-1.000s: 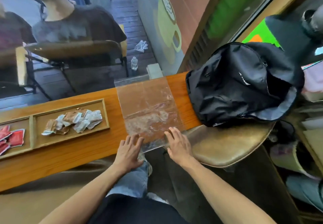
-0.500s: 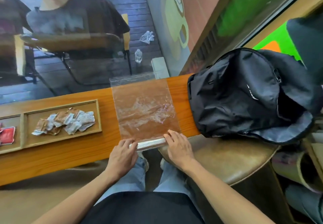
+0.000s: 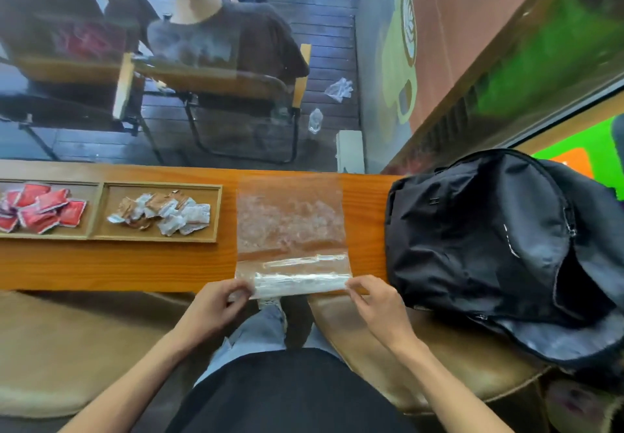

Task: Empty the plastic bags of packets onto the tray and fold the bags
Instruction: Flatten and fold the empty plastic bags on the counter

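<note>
Tray (image 3: 221,211) runs off the left edge — its far compartment is only partly seen. Print on the packets is too blurred to read. Fingertips of both hands are partly hidden behind the rolled plastic.

Clear plastic bag (image 3: 292,221) lies flat on the wooden table (image 3: 118,265), between tray and black backpack (image 3: 479,230), its near edge rolled into a narrow tube. Left hand (image 3: 216,304) pinches the roll's left end, right hand (image 3: 374,301) the right end — fingers curled on the plastic. Red packets (image 3: 40,206) fill the left compartment, white-and-brown packets (image 3: 165,211) the right.
</note>
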